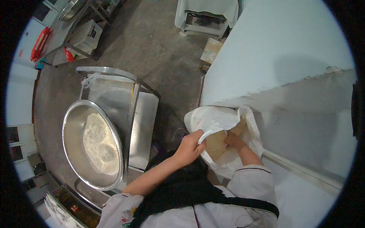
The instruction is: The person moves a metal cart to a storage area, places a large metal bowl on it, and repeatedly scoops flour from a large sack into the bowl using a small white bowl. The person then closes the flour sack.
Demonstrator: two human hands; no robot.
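A white woven sack (216, 119) stands against the wall with its mouth spread, and pale yellowish powder or meal (216, 144) shows inside. My left hand (190, 146) grips the near left edge of the sack's mouth between thumb and fingers. Down inside the sack, at the powder, is my right hand (234, 141); its fingers are curled and partly hidden, and whether they hold anything is unclear. To the left, a large steel basin (70, 142) contains a heap of pale flour-like powder (99, 142).
The basin rests on a stainless-steel cart (111, 91) with a raised handle rail. A wall (279, 51) borders the sack on the right. Beyond lie a wooden block (211, 50) and a cloth-covered stand (206, 7). A metal table (58, 35) with a red package (40, 44) is at upper left.
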